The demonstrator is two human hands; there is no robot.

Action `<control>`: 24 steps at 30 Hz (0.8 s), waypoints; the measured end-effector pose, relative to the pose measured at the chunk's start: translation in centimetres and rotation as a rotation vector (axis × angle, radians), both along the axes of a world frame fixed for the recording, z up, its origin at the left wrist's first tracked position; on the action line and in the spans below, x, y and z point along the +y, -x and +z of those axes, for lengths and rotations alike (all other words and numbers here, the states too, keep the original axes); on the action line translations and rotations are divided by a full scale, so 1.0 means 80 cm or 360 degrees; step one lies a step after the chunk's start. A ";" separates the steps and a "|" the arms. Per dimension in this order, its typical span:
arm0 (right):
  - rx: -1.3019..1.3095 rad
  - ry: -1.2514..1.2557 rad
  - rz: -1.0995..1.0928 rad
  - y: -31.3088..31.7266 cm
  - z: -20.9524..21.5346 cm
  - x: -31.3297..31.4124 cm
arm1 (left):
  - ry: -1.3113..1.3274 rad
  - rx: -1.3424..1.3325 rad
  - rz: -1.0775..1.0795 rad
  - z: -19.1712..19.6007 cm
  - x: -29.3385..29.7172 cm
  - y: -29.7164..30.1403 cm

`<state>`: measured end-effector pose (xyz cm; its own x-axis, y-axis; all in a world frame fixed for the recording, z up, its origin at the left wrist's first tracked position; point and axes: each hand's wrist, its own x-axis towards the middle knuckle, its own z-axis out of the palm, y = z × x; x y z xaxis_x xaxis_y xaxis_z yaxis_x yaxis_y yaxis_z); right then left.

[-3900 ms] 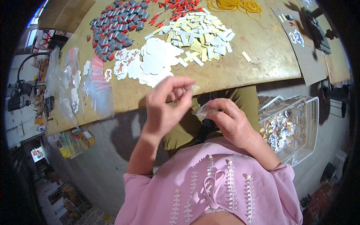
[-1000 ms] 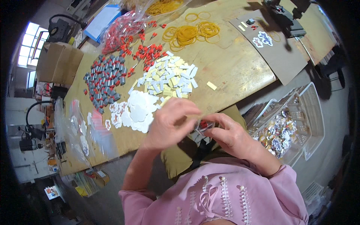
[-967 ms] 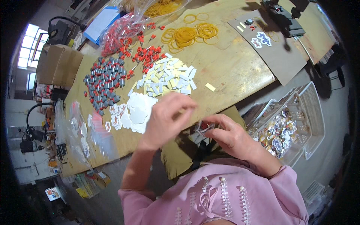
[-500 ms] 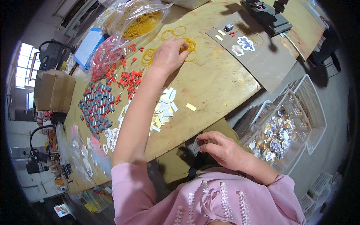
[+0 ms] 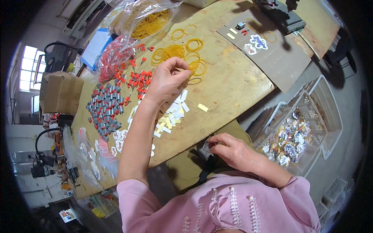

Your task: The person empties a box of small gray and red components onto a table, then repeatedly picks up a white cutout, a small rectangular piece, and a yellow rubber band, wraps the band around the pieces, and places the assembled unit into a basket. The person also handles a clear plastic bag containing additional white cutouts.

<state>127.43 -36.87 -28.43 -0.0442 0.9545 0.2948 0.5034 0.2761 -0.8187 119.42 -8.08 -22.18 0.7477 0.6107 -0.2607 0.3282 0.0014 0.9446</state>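
My left hand [image 5: 168,79] is raised over the table, thumb and forefinger pinched on yellow rubber bands [image 5: 194,66]. Behind it lies a looser heap of the same bands [image 5: 173,52]. Down by my lap, my right hand [image 5: 235,152] has its fingers closed on a small clear plastic bag [image 5: 203,151]; what may be inside it cannot be made out. Under my left wrist spread small white and pale yellow strips [image 5: 178,112]. Left of my forearm are red-tipped small parts [image 5: 140,80] and a cluster of grey blocks with red bits [image 5: 105,108].
A bag of rubber bands [image 5: 149,25] and a bag of red parts [image 5: 110,58] sit at the back left. Grey cardboard [image 5: 268,58] with a few sample pieces lies at right. Beside the table, a plastic basket [image 5: 311,145] holds filled packets. A cardboard box [image 5: 60,93] stands left.
My left hand has lifted off the rubber band heap and come nearer to me, with bands in its fingertips. My right hand stays by my lap with the bag.
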 end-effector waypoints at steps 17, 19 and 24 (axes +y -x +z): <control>-0.0016 0.0040 0.0000 0.010 -0.017 -0.003 | -0.0052 -0.0043 0.0287 0.006 0.009 0.009; -0.0005 0.0050 0.0008 0.010 -0.017 -0.003 | -0.0171 -0.0111 0.0313 0.004 0.010 0.008; 0.0021 0.0091 0.0018 0.010 -0.016 -0.003 | -0.0151 -0.0108 0.0231 0.005 0.014 0.010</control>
<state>126.64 -37.14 -29.73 -0.0514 0.9693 0.2406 0.4897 0.2345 -0.8398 118.64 -7.00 -21.78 0.6640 0.7328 -0.1486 0.2666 -0.0463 0.9627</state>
